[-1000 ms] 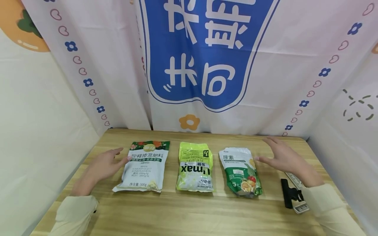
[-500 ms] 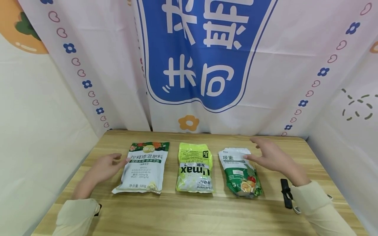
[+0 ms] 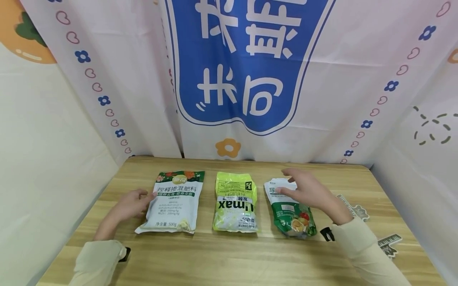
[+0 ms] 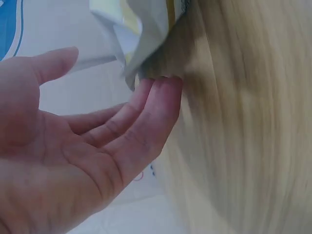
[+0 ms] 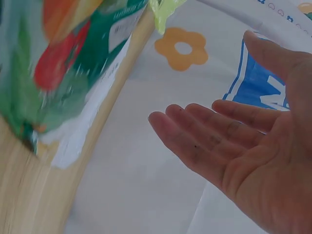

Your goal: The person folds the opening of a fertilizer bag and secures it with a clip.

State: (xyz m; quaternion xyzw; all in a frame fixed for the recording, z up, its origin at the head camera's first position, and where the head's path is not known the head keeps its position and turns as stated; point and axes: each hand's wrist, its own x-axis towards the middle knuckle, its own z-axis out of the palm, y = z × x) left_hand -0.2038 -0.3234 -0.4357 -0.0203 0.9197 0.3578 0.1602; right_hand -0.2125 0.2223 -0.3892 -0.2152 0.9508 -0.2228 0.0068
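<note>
Neither of your hands grasps anything: the fingers of your left hand (image 3: 130,206) curve slightly with the thumb well apart, and those of your right hand (image 3: 307,190) reach out loosely. The white bag (image 3: 173,206) lies flat at the left end of the row, your left fingers right by its edge (whether they touch it, I cannot tell). The green-and-white bag (image 3: 291,214) lies at the right end; your right hand hangs over its upper corner, apart from it in the wrist view. Between them, the yellow-green bag (image 3: 236,202) has no hand near it.

The step looks like a reach for the two end bags. To do it well, keep your left fingers low along the table (image 3: 229,262) so they can slip beneath the edge, thumb on top. Lower your right hand to the same height before closing it. Soft packs like these will probably sag, so take a broad hold rather than a corner pinch, and keep your sleeve off the black clip (image 3: 327,234).
</note>
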